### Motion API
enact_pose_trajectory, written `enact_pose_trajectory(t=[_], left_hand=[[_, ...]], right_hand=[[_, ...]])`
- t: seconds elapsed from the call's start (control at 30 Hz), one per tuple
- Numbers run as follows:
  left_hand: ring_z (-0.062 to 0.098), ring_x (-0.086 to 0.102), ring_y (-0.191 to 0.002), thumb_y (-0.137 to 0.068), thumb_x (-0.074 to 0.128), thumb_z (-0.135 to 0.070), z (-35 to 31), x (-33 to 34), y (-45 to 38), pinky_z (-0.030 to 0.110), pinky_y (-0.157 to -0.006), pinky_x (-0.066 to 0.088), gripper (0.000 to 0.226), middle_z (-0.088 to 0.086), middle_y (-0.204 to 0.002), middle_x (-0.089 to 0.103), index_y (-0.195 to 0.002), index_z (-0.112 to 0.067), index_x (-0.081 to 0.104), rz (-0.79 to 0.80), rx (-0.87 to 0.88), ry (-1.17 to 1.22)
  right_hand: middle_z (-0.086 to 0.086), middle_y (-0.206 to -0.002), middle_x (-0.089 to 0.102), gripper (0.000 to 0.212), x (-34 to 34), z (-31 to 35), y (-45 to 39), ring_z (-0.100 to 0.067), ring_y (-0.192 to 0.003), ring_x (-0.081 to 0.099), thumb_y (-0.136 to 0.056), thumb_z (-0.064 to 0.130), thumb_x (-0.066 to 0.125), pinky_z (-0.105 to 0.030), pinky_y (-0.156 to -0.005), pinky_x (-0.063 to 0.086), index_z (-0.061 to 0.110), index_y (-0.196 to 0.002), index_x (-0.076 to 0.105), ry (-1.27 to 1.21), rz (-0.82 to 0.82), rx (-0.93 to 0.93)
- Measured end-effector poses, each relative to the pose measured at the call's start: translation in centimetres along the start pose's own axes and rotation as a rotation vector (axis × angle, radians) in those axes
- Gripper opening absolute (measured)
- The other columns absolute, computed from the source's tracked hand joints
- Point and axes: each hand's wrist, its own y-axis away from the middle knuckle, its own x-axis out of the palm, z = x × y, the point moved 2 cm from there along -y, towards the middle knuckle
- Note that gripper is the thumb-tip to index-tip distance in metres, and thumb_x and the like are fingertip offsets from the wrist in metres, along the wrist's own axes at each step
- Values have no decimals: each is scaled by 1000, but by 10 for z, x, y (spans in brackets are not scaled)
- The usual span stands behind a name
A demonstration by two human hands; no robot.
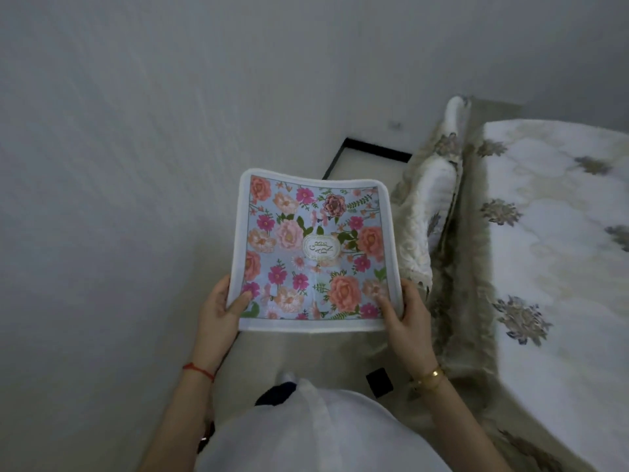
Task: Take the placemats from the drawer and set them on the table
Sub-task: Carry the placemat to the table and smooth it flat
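A floral placemat [311, 250] with a white border and a small label in its middle is held out flat in front of me, above the floor. My left hand [221, 308] grips its near left corner, thumb on top. My right hand [405, 315] grips its near right corner the same way. Whether more mats lie beneath the top one cannot be told. The table [561, 233], covered with a white flower-patterned cloth, stands to the right, apart from the mat. No drawer is in view.
A chair [429, 212] with a pale patterned cover stands pushed against the table's left side, just right of the mat. A plain white wall fills the left. A narrow strip of floor with a dark-edged panel [360, 155] runs ahead.
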Motion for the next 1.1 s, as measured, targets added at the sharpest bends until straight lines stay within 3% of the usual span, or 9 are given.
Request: enact_pose_trajectory(t=[0.07, 0.27, 0.37, 0.47, 0.6, 0.73, 0.83, 0.93, 1.1], left_hand=[[4, 69, -91, -90, 58, 2, -12, 4, -50, 13, -71, 54, 38, -10, -105, 71, -119, -23, 60, 83, 31, -14], [8, 69, -94, -90, 59, -1, -37, 45, -169, 19, -76, 56, 37, -2, -110, 69, -123, -18, 58, 329, 43, -82], [16, 67, -100, -90, 58, 0, -40, 80, -215, 23, -83, 57, 38, 4, -114, 68, -126, -12, 57, 447, 46, -107], [11, 66, -100, -90, 57, 2, -40, 122, -255, 20, -83, 56, 41, 5, -115, 66, -129, -9, 54, 554, 31, -79], [5, 68, -96, -91, 58, -1, -40, 188, -301, 15, -76, 55, 38, -4, -112, 68, -123, -22, 57, 718, 21, -80], [6, 69, -94, -91, 59, -5, -45, 262, -336, 16, -72, 55, 37, -4, -110, 68, -125, -18, 56, 839, 50, -127], [17, 68, -99, -91, 60, -8, -49, 321, -357, 23, -75, 58, 36, 1, -112, 68, -125, -16, 57, 918, 52, -169], [15, 67, -101, -90, 61, -6, -54, 377, -369, 29, -83, 58, 40, 3, -114, 67, -130, -13, 55, 1029, 91, -205], [-1, 67, -95, -89, 61, -2, -58, 455, -376, 12, -74, 53, 43, -14, -109, 67, -117, -35, 59, 1233, 143, -202]], right_hand=[[10, -103, 65, 25, 12, 5, -28, -5, -93, 65, -91, 22, 63, -31, -78, 57, 23, -114, 55, -2, -75, 28], [15, -102, 66, 25, 17, 12, -79, -3, -90, 66, -91, 27, 62, -28, -72, 58, 27, -115, 54, 35, -296, 122], [23, -100, 65, 26, 13, 7, -98, 2, -91, 65, -91, 24, 62, -15, -69, 56, 29, -115, 53, 21, -407, 147], [20, -100, 64, 25, 6, -4, -118, 4, -90, 65, -91, 22, 62, -12, -68, 54, 26, -114, 53, 42, -515, 183], [14, -104, 64, 27, -15, -27, -145, 2, -90, 65, -91, 23, 61, -21, -69, 58, 21, -117, 53, 74, -637, 247], [11, -105, 65, 26, -41, -43, -174, -3, -91, 67, -92, 23, 61, -24, -71, 58, 26, -116, 52, 52, -744, 309], [16, -102, 63, 24, -64, -50, -191, 5, -89, 64, -93, 21, 60, -15, -67, 56, 28, -114, 50, 88, -836, 337], [15, -99, 63, 21, -83, -61, -200, 9, -85, 63, -93, 19, 60, -10, -63, 53, 22, -112, 50, 92, -939, 401], [14, -98, 62, 22, -100, -83, -203, 7, -85, 62, -92, 22, 61, -12, -63, 53, 21, -112, 51, 110, -1119, 502]])
